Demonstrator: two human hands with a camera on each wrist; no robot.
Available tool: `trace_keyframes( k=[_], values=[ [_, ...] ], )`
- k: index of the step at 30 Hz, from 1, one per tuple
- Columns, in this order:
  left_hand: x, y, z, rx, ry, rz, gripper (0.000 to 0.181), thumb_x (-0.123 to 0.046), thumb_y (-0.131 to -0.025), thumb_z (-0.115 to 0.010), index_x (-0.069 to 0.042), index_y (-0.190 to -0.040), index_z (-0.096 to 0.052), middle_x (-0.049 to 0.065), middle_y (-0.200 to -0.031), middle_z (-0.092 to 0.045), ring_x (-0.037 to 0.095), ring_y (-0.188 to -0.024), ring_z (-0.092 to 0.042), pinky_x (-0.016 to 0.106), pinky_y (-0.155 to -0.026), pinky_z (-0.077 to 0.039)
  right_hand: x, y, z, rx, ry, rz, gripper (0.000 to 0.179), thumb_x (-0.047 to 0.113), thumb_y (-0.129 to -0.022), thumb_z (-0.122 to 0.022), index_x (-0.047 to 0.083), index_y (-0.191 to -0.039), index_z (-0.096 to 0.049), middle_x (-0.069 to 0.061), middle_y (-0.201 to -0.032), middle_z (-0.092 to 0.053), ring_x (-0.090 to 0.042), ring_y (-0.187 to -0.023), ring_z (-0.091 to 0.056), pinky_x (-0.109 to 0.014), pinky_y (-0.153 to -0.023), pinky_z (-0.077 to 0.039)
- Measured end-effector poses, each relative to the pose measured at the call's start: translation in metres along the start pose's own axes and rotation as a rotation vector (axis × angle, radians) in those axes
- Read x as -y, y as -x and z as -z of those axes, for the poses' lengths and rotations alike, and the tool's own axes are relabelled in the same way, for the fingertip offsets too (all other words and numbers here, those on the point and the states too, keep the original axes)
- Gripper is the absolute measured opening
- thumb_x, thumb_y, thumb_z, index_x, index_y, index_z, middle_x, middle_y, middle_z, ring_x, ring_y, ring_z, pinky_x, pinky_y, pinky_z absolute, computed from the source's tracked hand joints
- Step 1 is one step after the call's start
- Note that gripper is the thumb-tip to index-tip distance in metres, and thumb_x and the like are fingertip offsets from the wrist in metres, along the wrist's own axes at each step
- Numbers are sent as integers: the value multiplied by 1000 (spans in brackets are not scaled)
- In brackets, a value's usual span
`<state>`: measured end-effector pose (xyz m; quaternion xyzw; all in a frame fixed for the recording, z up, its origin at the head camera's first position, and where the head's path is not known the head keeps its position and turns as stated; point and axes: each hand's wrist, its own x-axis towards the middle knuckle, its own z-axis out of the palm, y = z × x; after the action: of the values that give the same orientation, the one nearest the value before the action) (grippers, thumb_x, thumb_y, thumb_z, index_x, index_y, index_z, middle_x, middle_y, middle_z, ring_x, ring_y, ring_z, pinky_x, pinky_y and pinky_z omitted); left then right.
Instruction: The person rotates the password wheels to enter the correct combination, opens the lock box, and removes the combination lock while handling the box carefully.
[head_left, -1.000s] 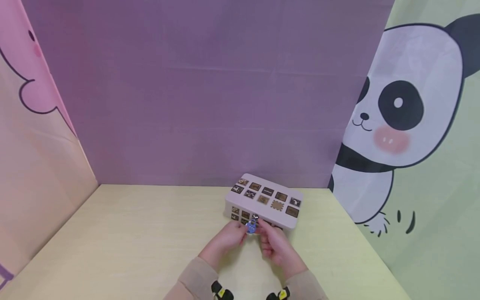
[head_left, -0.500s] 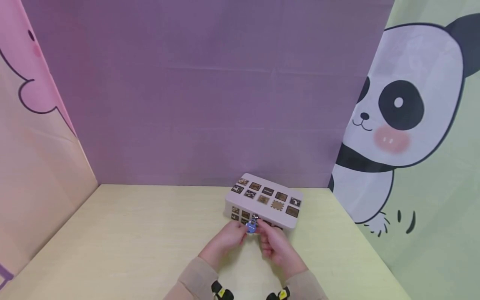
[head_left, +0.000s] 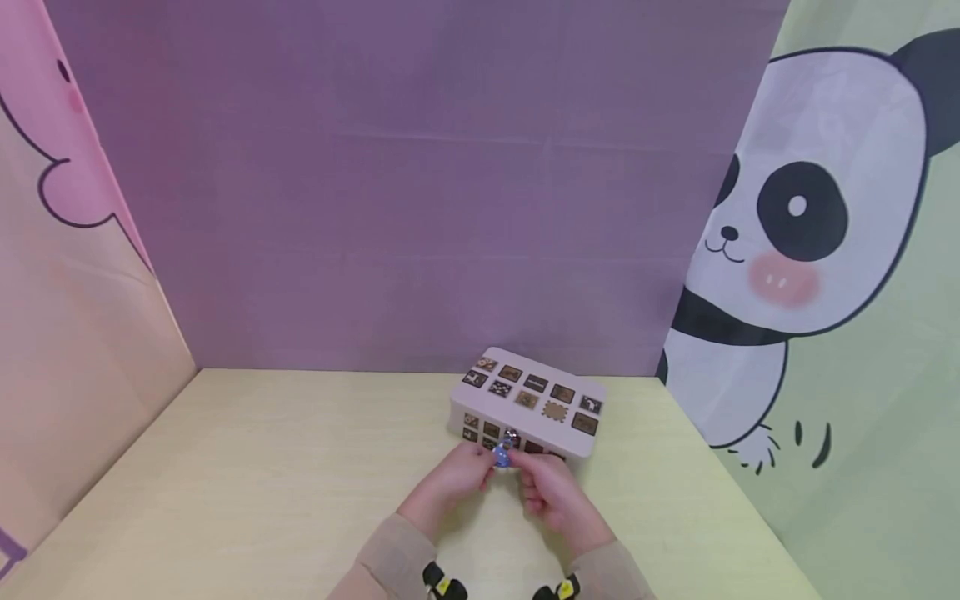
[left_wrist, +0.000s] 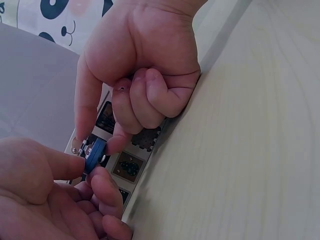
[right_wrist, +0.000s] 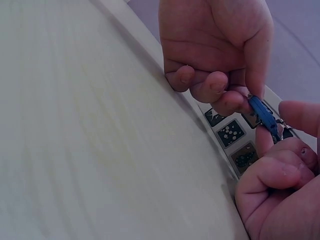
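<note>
A small blue padlock (head_left: 501,457) with a metal shackle hangs at the metal clasp (head_left: 512,435) on the front of a white box (head_left: 491,403) printed with dark square pictures. My left hand (head_left: 460,470) pinches the padlock's body from the left, between thumb and index finger. From the right, the thumb and index finger of my right hand (head_left: 553,490) straddle the padlock, thumb above and index beneath, the other fingers curled into the palm. Both wrist views show the padlock (left_wrist: 95,156) edge-on between the two hands. Fingers partly hide the clasp.
The box stands at an angle near the back edge of a pale wooden table (head_left: 300,467). Behind it hangs a purple cloth (head_left: 420,208). A panda-printed curtain (head_left: 840,333) lines the right side, and a pink-figured one (head_left: 82,317) the left.
My right thumb tip has slid down and a little left, from beside the shackle onto the padlock. The left hand and the box have stayed in place.
</note>
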<state>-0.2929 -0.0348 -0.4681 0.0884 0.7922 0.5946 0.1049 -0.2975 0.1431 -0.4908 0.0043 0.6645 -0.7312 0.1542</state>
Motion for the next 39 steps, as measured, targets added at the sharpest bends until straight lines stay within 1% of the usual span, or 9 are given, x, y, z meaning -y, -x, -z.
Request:
trace_keyframes(
  k=[5, 10, 17, 25, 32, 39],
  values=[
    [1, 1, 0, 2, -9, -5, 33, -12, -104, -50, 5, -77, -60, 2, -62, -49, 11, -52, -37, 24, -49, -30, -1, -1, -1, 1, 18, 6, 16, 23, -93, -71, 7, -92, -70, 9, -57, -36, -7, -47, -30, -22, -43, -26],
    [1, -1, 0, 5, -19, 2, 34, -14, -104, -50, 6, -78, -61, 1, -61, -49, 10, -51, -36, 24, -48, -28, -1, -1, -1, -6, 12, 8, 13, 20, -92, -71, 7, -90, -69, 9, -57, -35, -7, -47, -30, -22, -43, -26],
    [0, -1, 1, 13, -30, 1, 34, -15, -103, -52, 7, -80, -63, 0, -61, -49, 10, -51, -36, 24, -48, -29, 0, -1, -1, -10, 11, 15, 13, 17, -93, -68, 7, -86, -67, 9, -56, -34, -7, -47, -30, -22, -43, -26],
    [2, -1, 1, 15, -51, -6, 35, -17, -103, -53, 7, -80, -64, 0, -60, -49, 11, -51, -37, 25, -49, -29, 0, -1, -1, -12, 9, 19, 11, 17, -93, -67, 8, -87, -69, 9, -56, -35, -6, -47, -31, -21, -44, -26],
    [3, -2, 2, 20, -54, 10, 36, -19, -104, -52, 7, -83, -65, 0, -61, -49, 11, -52, -37, 25, -50, -30, -1, 0, -1, -14, 4, 8, 12, 19, -93, -69, 8, -87, -70, 10, -55, -35, -6, -47, -30, -21, -44, -26],
    [3, -1, 2, 20, -38, 5, 35, -18, -104, -53, 7, -82, -64, 1, -62, -49, 11, -52, -37, 24, -49, -30, 0, 1, -1, -17, 19, 7, 16, 22, -94, -69, 7, -95, -73, 10, -54, -35, -7, -47, -30, -21, -44, -26]
  ],
)
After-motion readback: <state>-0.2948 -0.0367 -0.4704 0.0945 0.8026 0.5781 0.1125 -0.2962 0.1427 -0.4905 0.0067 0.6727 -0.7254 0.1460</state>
